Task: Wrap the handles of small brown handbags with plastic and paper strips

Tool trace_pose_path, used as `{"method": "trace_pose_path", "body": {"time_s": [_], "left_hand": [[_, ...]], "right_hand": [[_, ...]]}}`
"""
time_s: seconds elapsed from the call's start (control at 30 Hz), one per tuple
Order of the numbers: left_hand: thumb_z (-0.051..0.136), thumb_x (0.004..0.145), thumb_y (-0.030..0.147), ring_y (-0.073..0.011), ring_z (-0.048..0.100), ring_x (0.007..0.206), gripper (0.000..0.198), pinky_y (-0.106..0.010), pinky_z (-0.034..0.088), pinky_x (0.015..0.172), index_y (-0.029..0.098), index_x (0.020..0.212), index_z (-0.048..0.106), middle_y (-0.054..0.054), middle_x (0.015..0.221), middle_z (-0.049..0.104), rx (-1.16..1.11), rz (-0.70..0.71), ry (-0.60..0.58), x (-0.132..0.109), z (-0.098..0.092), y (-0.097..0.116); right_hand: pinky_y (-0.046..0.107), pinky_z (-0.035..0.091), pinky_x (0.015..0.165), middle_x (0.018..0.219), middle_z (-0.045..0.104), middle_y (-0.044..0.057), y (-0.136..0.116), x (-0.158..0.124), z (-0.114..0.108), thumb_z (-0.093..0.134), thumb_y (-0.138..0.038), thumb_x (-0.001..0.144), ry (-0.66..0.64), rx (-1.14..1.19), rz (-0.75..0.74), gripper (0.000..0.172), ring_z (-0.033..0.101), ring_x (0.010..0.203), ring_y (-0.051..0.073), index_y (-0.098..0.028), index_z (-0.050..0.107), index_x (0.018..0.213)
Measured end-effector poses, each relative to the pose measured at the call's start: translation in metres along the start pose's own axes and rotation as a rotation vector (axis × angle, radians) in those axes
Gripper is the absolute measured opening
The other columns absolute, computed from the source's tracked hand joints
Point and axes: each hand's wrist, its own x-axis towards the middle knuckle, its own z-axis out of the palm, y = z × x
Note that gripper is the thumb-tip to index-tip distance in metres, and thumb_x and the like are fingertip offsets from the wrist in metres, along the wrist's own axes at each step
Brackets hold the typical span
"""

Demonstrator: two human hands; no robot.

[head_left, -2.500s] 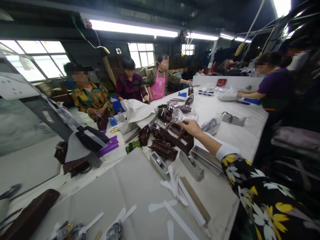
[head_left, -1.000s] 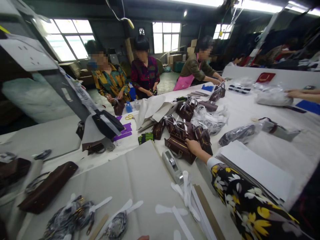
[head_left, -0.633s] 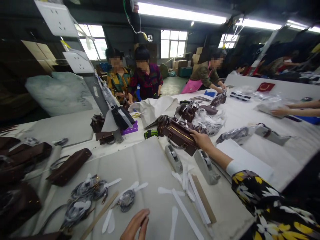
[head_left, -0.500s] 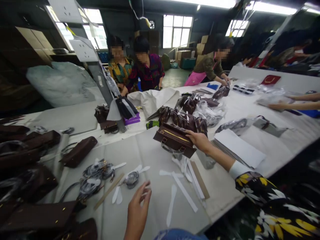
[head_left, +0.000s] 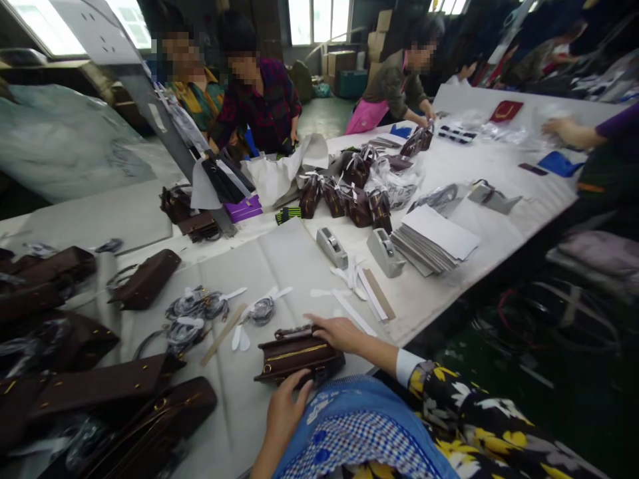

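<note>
A dark brown handbag (head_left: 294, 357) with a gold zipper lies close to my body at the table's near edge, its zipped top facing up. My right hand (head_left: 342, 334) grips its right end, fingers over the far rim by the handle. Against the bag's near side, my left hand (head_left: 287, 409) has thumb and fingers apart; it seems to touch the bag without gripping it. Just beyond lie a wrapped coiled strap (head_left: 261, 311) and white paper strips (head_left: 353, 313).
More brown handbags (head_left: 100, 392) crowd the left side. Two tape dispensers (head_left: 385, 253) stand by a stack of grey-white sheets (head_left: 439, 233). Wrapped straps (head_left: 187, 326) lie left of centre. A grey post (head_left: 170, 126) rises from the table. Co-workers (head_left: 394, 86) stand across it.
My right hand has brought the handbag from mid-table back towards my body. My left hand has met its near side. The tape dispensers have come into view; the camera has tilted down.
</note>
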Motion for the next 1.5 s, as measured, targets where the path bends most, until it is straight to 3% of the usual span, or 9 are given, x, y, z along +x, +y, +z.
{"method": "trace_pose_path", "body": {"time_s": [0.17,0.47,0.63,0.83,0.93,1.07,1.27,1.4,1.5], "left_hand": [[0.057,0.083,0.034,-0.0235,0.065,0.109,0.035,-0.043,0.052,0.097,0.024,0.116,0.064,-0.008,0.117,0.070,0.098,0.151,-0.015,-0.004,0.004,-0.019],[0.052,0.087,0.027,-0.0216,0.064,0.111,0.031,-0.042,0.052,0.098,0.025,0.116,0.063,-0.006,0.117,0.069,0.147,0.206,-0.046,-0.011,0.002,-0.022],[0.053,0.086,0.024,-0.0228,0.062,0.113,0.032,-0.044,0.049,0.101,0.024,0.116,0.063,-0.007,0.120,0.068,0.122,0.208,-0.074,-0.016,-0.002,-0.017],[0.052,0.088,0.036,-0.0204,0.069,0.091,0.028,-0.036,0.057,0.083,0.022,0.105,0.068,-0.007,0.101,0.074,-0.218,0.079,-0.014,-0.022,-0.014,0.011],[0.059,0.083,0.040,-0.0175,0.069,0.077,0.041,-0.026,0.056,0.061,0.018,0.117,0.062,-0.010,0.102,0.072,-0.511,-0.054,-0.007,-0.019,-0.020,0.032],[0.067,0.076,0.039,-0.0147,0.067,0.078,0.059,-0.022,0.053,0.058,0.017,0.129,0.050,-0.012,0.114,0.067,-0.729,-0.069,0.033,-0.012,-0.030,0.045],[0.063,0.079,0.040,-0.0188,0.068,0.082,0.030,-0.030,0.056,0.076,0.017,0.097,0.067,-0.006,0.090,0.074,-0.491,-0.089,0.215,-0.024,-0.041,0.016],[0.054,0.086,0.032,-0.0185,0.070,0.077,0.027,-0.034,0.057,0.078,0.020,0.105,0.067,-0.007,0.101,0.074,-0.215,-0.005,0.068,-0.038,-0.021,-0.014],[0.051,0.086,0.021,-0.0216,0.068,0.099,0.037,-0.038,0.053,0.091,0.021,0.121,0.059,-0.011,0.128,0.063,0.021,0.111,-0.053,-0.039,0.007,-0.028]], "right_hand": [[0.029,0.048,0.080,0.096,0.069,0.007,0.059,-0.017,-0.004,0.039,-0.032,0.096,0.367,-0.037,0.444,0.029,0.064,0.090,0.018,-0.019,0.061,0.111],[0.030,0.043,0.082,0.102,0.064,0.016,0.091,-0.025,0.024,0.062,-0.018,0.083,0.245,-0.213,0.598,0.008,0.058,0.099,0.024,-0.013,0.059,0.088],[0.027,0.043,0.070,0.083,0.069,0.007,0.092,-0.025,0.011,0.058,-0.024,0.085,0.224,-0.140,0.586,0.010,0.063,0.079,0.019,-0.015,0.061,0.088],[0.025,0.046,0.074,0.087,0.071,0.004,0.042,-0.048,-0.013,0.050,-0.038,0.090,0.329,0.025,0.446,0.026,0.065,0.083,0.017,-0.016,0.064,0.094],[0.025,0.047,0.070,0.079,0.071,0.001,-0.006,-0.065,-0.016,0.051,-0.041,0.089,0.238,0.259,0.234,0.030,0.065,0.075,0.016,-0.017,0.067,0.086],[0.026,0.048,0.075,0.088,0.072,0.002,-0.057,-0.077,-0.010,0.051,-0.035,0.091,0.107,0.282,0.012,0.024,0.065,0.081,0.016,-0.021,0.071,0.095],[0.028,0.047,0.078,0.093,0.069,0.007,-0.072,-0.081,0.009,0.048,-0.032,0.094,0.312,-0.100,-0.005,0.024,0.062,0.087,0.018,-0.024,0.068,0.102],[0.029,0.044,0.078,0.088,0.069,0.006,-0.072,-0.081,0.022,0.045,-0.031,0.096,0.378,-0.286,-0.046,0.024,0.058,0.085,0.019,-0.023,0.068,0.098],[0.030,0.042,0.078,0.092,0.070,0.006,-0.075,-0.076,0.030,0.043,-0.027,0.096,0.369,-0.345,-0.122,0.024,0.055,0.086,0.020,-0.023,0.067,0.099]]}}
